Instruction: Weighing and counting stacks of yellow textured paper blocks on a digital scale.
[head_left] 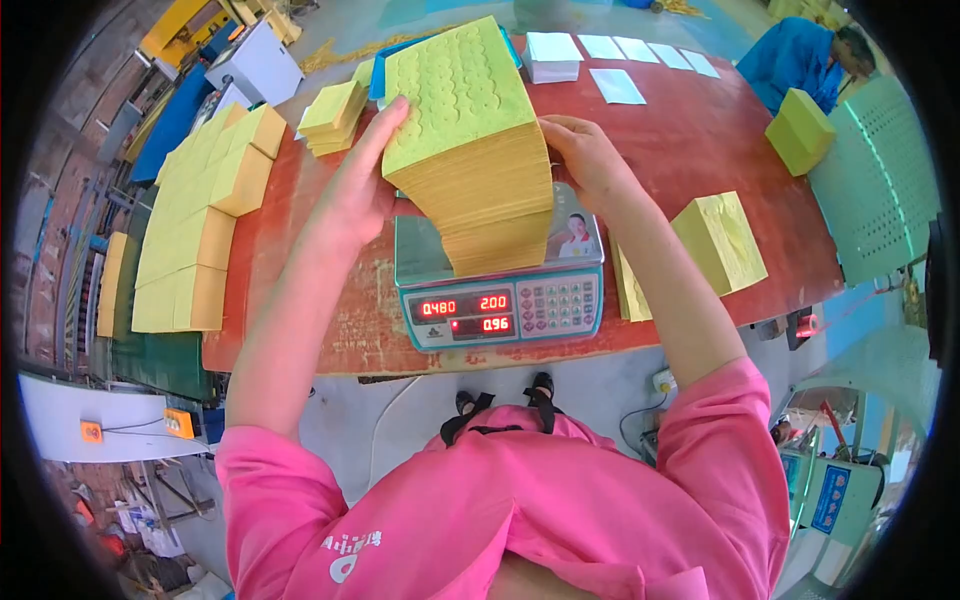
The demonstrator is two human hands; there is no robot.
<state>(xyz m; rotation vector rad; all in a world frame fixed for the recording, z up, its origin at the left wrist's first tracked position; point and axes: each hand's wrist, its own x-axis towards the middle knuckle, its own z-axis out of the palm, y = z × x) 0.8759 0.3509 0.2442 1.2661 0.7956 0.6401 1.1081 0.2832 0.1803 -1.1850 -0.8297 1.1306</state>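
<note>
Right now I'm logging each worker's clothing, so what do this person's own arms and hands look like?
Both hands, left and right, are bare: no gloves, and no rings or watch that I can make out. The forearms are uncovered too. Bright pink short sleeves end near the elbows, part of a pink top with a white printed marking low on the left side.
</note>
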